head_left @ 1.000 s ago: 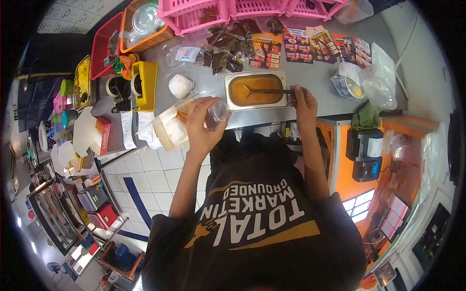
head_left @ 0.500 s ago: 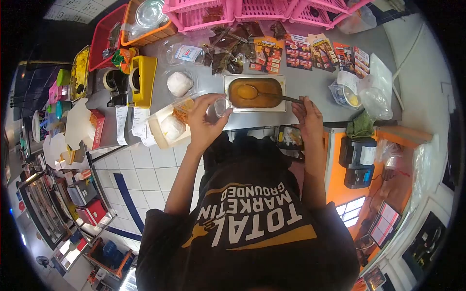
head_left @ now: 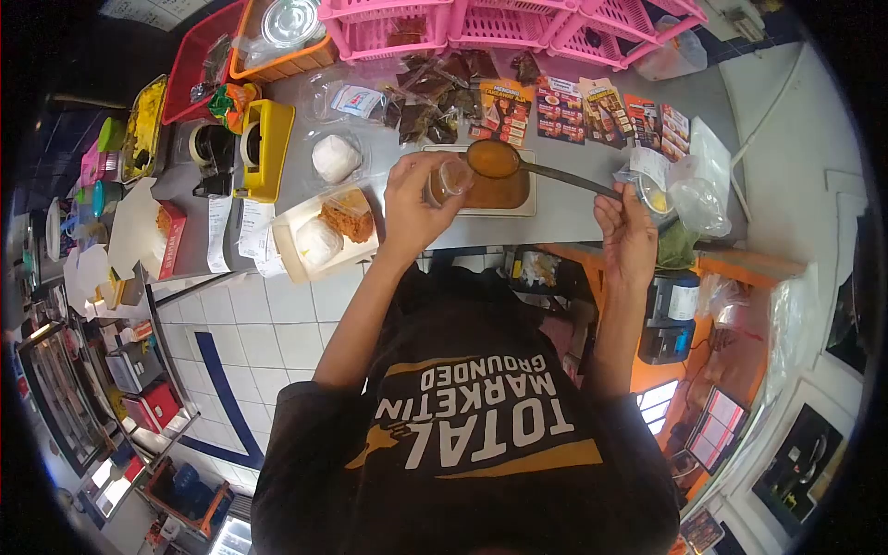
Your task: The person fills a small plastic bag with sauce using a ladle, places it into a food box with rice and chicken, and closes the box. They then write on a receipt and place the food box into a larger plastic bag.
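Note:
My left hand (head_left: 416, 196) is closed around a small clear plastic cup (head_left: 450, 178), which looks brown inside. My right hand (head_left: 631, 227) grips the end of a ladle (head_left: 564, 174) by its long dark handle. Orange-brown sauce (head_left: 494, 159) fills the ladle's bowl, which is raised over the sauce pan's far edge, close beside the cup. Below them, a rectangular metal pan (head_left: 528, 196) holds more of the same sauce; its left part is hidden by the cup and my hand. Left of my left hand, an open box (head_left: 294, 248) holds fried chicken (head_left: 348, 218) and a white wrapped ball (head_left: 317, 242).
Another white wrapped ball (head_left: 336, 158) sits behind the box. A yellow tape dispenser (head_left: 271, 148) stands to the left. Dark sachets (head_left: 444, 92) and printed cards (head_left: 561, 109) lie at the back, under pink baskets (head_left: 499, 23). At right is a bagged bowl (head_left: 654, 196).
My right hand has lifted the ladle out of the pan and moved right and nearer my body. The cup, clear before, now looks brown and is tilted toward the ladle.

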The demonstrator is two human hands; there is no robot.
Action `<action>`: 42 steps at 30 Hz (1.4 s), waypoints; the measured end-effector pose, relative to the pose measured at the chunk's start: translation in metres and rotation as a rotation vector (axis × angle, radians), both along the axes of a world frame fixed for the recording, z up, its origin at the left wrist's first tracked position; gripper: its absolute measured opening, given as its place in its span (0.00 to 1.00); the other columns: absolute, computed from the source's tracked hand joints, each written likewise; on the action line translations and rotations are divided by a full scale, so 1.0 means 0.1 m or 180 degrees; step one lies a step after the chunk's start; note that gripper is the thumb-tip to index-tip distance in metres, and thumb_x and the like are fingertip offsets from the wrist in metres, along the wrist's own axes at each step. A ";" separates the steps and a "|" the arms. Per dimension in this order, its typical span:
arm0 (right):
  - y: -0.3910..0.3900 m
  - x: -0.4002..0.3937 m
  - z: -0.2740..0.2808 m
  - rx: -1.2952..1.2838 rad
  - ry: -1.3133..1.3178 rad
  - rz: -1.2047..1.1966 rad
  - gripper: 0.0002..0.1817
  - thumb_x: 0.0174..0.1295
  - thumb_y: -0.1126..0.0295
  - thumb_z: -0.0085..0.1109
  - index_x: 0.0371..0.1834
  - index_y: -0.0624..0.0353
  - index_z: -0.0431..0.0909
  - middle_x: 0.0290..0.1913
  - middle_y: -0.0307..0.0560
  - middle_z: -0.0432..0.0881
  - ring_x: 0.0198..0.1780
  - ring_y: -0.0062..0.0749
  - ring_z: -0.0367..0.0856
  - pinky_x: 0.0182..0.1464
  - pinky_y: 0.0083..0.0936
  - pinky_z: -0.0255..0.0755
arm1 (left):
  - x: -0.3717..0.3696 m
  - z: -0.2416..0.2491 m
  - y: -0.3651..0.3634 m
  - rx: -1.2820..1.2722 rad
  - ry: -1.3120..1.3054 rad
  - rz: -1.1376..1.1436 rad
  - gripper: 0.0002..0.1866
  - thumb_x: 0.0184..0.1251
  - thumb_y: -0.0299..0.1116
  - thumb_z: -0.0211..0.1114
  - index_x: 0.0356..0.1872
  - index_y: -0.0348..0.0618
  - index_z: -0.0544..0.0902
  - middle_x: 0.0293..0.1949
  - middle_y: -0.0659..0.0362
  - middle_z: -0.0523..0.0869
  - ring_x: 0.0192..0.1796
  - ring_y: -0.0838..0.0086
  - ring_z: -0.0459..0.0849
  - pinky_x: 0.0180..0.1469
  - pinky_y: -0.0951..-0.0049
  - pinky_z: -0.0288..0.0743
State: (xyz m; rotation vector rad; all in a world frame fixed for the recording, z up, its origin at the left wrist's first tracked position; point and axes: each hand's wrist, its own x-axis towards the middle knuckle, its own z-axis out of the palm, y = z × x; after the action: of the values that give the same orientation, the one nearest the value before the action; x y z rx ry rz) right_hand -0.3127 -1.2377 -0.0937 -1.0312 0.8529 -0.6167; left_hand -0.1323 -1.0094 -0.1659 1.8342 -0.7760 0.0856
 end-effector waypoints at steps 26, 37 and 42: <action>0.45 0.13 0.72 -0.2043 0.0208 0.0067 0.15 0.78 0.66 0.57 0.50 0.71 0.82 0.43 0.54 0.88 0.39 0.37 0.91 0.44 0.29 0.89 | -0.04 0.09 -0.16 0.0102 -0.0211 0.0129 0.20 0.50 0.33 0.80 0.47 0.45 0.87 0.44 0.53 0.87 0.52 0.54 0.82 0.60 0.54 0.73; 0.62 0.00 0.78 -0.2876 -0.0083 0.0756 0.08 0.75 0.80 0.56 0.46 0.75 0.83 0.45 0.60 0.88 0.46 0.41 0.91 0.53 0.33 0.86 | -0.01 0.08 -0.24 0.0051 -0.0392 0.0167 0.20 0.52 0.33 0.80 0.47 0.44 0.87 0.46 0.53 0.88 0.54 0.53 0.83 0.60 0.55 0.75; 0.59 -0.10 0.65 -0.2862 -0.0064 0.0709 0.09 0.75 0.79 0.55 0.47 0.75 0.82 0.46 0.62 0.88 0.46 0.42 0.91 0.54 0.33 0.86 | -0.04 0.07 -0.26 0.0015 -0.0419 0.0224 0.21 0.52 0.33 0.81 0.48 0.44 0.87 0.49 0.53 0.87 0.54 0.52 0.83 0.61 0.55 0.75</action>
State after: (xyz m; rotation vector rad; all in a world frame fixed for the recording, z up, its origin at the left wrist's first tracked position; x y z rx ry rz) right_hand -0.3225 -1.1788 -0.0291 -1.8944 0.4082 -0.8374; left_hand -0.1359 -1.0358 -0.1584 1.8746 -0.8031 0.2523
